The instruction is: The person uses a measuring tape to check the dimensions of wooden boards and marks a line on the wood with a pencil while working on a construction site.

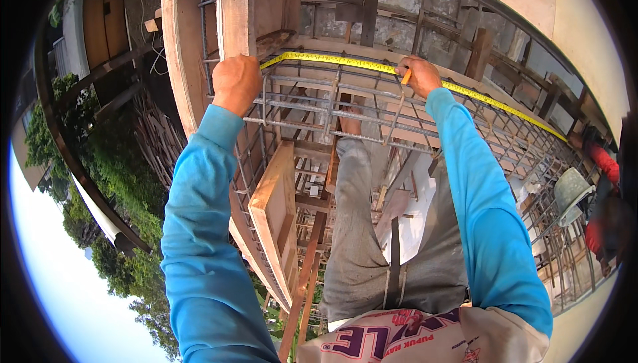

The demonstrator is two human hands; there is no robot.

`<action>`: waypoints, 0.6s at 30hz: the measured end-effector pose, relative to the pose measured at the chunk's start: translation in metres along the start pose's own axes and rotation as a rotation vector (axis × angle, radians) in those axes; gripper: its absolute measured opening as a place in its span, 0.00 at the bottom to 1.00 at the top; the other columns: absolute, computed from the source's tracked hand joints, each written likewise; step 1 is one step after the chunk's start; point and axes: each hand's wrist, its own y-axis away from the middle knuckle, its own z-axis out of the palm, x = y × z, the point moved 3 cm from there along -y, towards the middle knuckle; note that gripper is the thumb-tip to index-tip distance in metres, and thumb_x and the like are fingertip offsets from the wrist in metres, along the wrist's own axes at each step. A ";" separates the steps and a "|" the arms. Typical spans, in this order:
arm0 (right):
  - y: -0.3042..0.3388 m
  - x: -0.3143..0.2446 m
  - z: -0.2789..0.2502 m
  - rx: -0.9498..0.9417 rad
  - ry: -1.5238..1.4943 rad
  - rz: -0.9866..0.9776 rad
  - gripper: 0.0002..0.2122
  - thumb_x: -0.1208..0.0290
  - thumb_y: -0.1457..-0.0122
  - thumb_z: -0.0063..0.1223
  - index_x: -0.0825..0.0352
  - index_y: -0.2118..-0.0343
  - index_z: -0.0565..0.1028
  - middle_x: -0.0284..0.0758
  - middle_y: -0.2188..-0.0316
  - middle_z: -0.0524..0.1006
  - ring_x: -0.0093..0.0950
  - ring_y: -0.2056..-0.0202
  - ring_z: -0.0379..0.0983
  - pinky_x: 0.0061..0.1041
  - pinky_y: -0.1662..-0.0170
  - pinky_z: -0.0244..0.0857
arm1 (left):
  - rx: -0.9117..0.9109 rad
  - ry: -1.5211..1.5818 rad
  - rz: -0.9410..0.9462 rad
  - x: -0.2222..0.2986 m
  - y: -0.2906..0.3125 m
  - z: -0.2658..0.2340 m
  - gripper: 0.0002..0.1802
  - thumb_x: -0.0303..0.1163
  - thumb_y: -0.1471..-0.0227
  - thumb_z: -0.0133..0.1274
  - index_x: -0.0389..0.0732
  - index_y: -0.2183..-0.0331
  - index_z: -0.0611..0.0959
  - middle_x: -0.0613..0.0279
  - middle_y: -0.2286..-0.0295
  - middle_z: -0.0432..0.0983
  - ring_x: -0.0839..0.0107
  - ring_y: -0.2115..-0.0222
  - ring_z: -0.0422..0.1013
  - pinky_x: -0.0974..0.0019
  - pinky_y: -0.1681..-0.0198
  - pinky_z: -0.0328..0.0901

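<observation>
A yellow tape measure blade (345, 62) runs from left to right above the steel rebar cage (325, 107). My left hand (237, 84) is closed on the tape's left end, close against the lower end of an upright timber (236, 17). My right hand (420, 77) is closed at the tape's middle, with a short orange pencil-like stick (406, 77) between its fingers. The tape passes at that hand and goes on to the far right, where a co-worker's hand (575, 138) is at it. My right fingers partly hide the stick.
A co-worker in red sleeves (603, 163) is at the right, beside a pale bucket-like or helmet-like object (573, 193). A wooden formwork panel (274, 210) stands below my left hand. Beneath my legs are open framing and a brown beam (306, 276). Trees (123, 197) lie beyond the left edge.
</observation>
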 end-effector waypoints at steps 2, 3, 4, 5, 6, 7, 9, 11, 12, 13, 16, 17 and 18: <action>-0.003 0.001 0.001 -0.006 -0.008 0.017 0.10 0.63 0.45 0.53 0.66 0.68 0.77 0.40 0.63 0.75 0.45 0.60 0.71 0.40 0.57 0.63 | -0.031 -0.031 0.001 0.010 -0.010 0.004 0.08 0.29 0.54 0.52 0.40 0.75 0.86 0.52 0.74 0.80 0.58 0.72 0.78 0.62 0.70 0.73; -0.004 0.001 0.002 -0.007 -0.010 0.021 0.10 0.63 0.45 0.53 0.65 0.67 0.77 0.40 0.63 0.75 0.45 0.60 0.71 0.40 0.57 0.63 | -0.047 -0.047 0.000 0.015 -0.012 0.006 0.08 0.29 0.54 0.52 0.40 0.75 0.86 0.53 0.74 0.80 0.59 0.71 0.79 0.62 0.70 0.73; -0.004 0.002 0.002 -0.008 -0.013 0.027 0.10 0.63 0.45 0.53 0.65 0.67 0.77 0.40 0.62 0.75 0.44 0.60 0.71 0.40 0.57 0.63 | -0.031 -0.064 -0.006 0.019 -0.014 0.005 0.08 0.29 0.54 0.52 0.41 0.74 0.86 0.55 0.74 0.81 0.60 0.71 0.79 0.63 0.70 0.73; -0.005 0.006 0.004 -0.008 -0.021 0.028 0.10 0.63 0.44 0.53 0.65 0.66 0.77 0.40 0.62 0.75 0.44 0.60 0.71 0.39 0.57 0.63 | -0.035 -0.069 0.000 0.023 -0.017 0.005 0.08 0.29 0.54 0.52 0.42 0.74 0.86 0.55 0.74 0.81 0.60 0.71 0.79 0.63 0.70 0.73; -0.006 0.010 0.006 -0.009 -0.029 0.030 0.10 0.63 0.44 0.53 0.65 0.66 0.77 0.40 0.62 0.75 0.44 0.60 0.71 0.39 0.56 0.63 | -0.040 -0.074 0.006 0.026 -0.019 0.005 0.08 0.29 0.54 0.52 0.42 0.74 0.86 0.55 0.74 0.81 0.60 0.70 0.79 0.63 0.70 0.73; -0.007 0.013 0.006 -0.008 -0.036 0.031 0.11 0.63 0.44 0.52 0.64 0.65 0.78 0.40 0.62 0.75 0.44 0.60 0.71 0.39 0.56 0.63 | -0.043 -0.080 0.012 0.028 -0.021 0.007 0.08 0.28 0.54 0.52 0.43 0.74 0.86 0.55 0.74 0.81 0.60 0.70 0.79 0.63 0.70 0.73; -0.008 0.016 0.009 -0.029 -0.043 0.047 0.11 0.62 0.43 0.52 0.64 0.65 0.78 0.40 0.61 0.75 0.44 0.59 0.71 0.38 0.56 0.63 | -0.033 -0.067 0.009 0.029 -0.022 0.009 0.08 0.29 0.54 0.52 0.43 0.74 0.86 0.55 0.74 0.81 0.60 0.70 0.79 0.63 0.71 0.73; -0.009 0.017 0.013 -0.035 -0.042 0.047 0.11 0.62 0.43 0.52 0.63 0.65 0.78 0.40 0.61 0.75 0.43 0.59 0.71 0.38 0.55 0.63 | -0.020 -0.055 0.001 0.026 -0.023 0.015 0.08 0.29 0.54 0.51 0.41 0.75 0.86 0.53 0.75 0.80 0.58 0.71 0.78 0.60 0.71 0.73; -0.009 0.017 0.015 -0.034 -0.053 0.047 0.11 0.62 0.43 0.52 0.63 0.65 0.78 0.40 0.61 0.75 0.43 0.58 0.71 0.38 0.55 0.63 | -0.012 -0.050 -0.003 0.026 -0.023 0.020 0.09 0.28 0.55 0.51 0.39 0.76 0.85 0.51 0.76 0.79 0.56 0.72 0.78 0.58 0.71 0.72; -0.009 0.017 0.016 -0.032 -0.063 0.048 0.11 0.61 0.43 0.52 0.63 0.65 0.78 0.40 0.61 0.75 0.43 0.58 0.71 0.38 0.55 0.63 | -0.004 -0.043 -0.005 0.027 -0.022 0.021 0.09 0.28 0.56 0.50 0.38 0.77 0.85 0.49 0.77 0.79 0.54 0.73 0.78 0.56 0.72 0.72; -0.010 0.013 0.017 -0.028 -0.066 0.070 0.11 0.61 0.43 0.52 0.63 0.65 0.77 0.40 0.62 0.75 0.43 0.58 0.70 0.38 0.55 0.63 | -0.069 -0.081 -0.041 0.031 -0.022 0.023 0.09 0.28 0.56 0.50 0.38 0.77 0.85 0.49 0.77 0.79 0.54 0.74 0.78 0.57 0.72 0.72; -0.010 0.012 0.016 -0.026 -0.063 0.081 0.11 0.61 0.43 0.52 0.63 0.65 0.77 0.40 0.62 0.75 0.43 0.58 0.70 0.38 0.55 0.63 | -0.098 -0.098 -0.049 0.032 -0.023 0.021 0.09 0.28 0.55 0.51 0.40 0.75 0.86 0.52 0.75 0.80 0.56 0.73 0.78 0.58 0.73 0.72; -0.010 0.011 0.016 -0.014 -0.064 0.070 0.11 0.61 0.43 0.52 0.63 0.66 0.77 0.40 0.62 0.75 0.43 0.58 0.70 0.38 0.55 0.63 | -0.125 -0.116 -0.055 0.033 -0.024 0.018 0.09 0.28 0.54 0.52 0.41 0.73 0.86 0.55 0.74 0.81 0.58 0.72 0.79 0.60 0.73 0.73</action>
